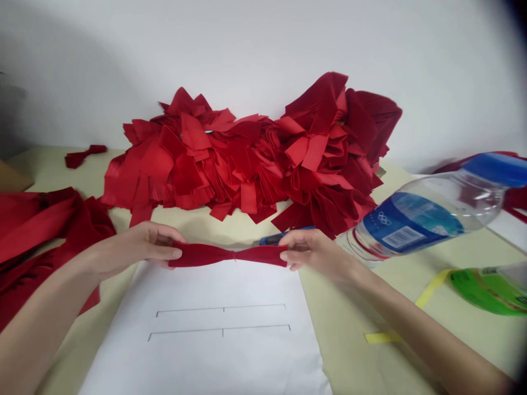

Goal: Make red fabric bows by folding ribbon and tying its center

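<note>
The cream table (354, 334) holds heaped red fabric (242, 164) — and a marked paper sheet (197, 351).

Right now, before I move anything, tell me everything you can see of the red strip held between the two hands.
The deep red fabric strip has a soft, velvety look and lies roughly level. Its wider ends taper to a pinched waist at the centre, giving a bow-tie shape, with a tiny pale mark there too small to identify. The left hand grips one end and the right hand the other, pulling it fairly straight. It sits at the top edge of a white paper sheet; whether they touch is unclear.
</note>
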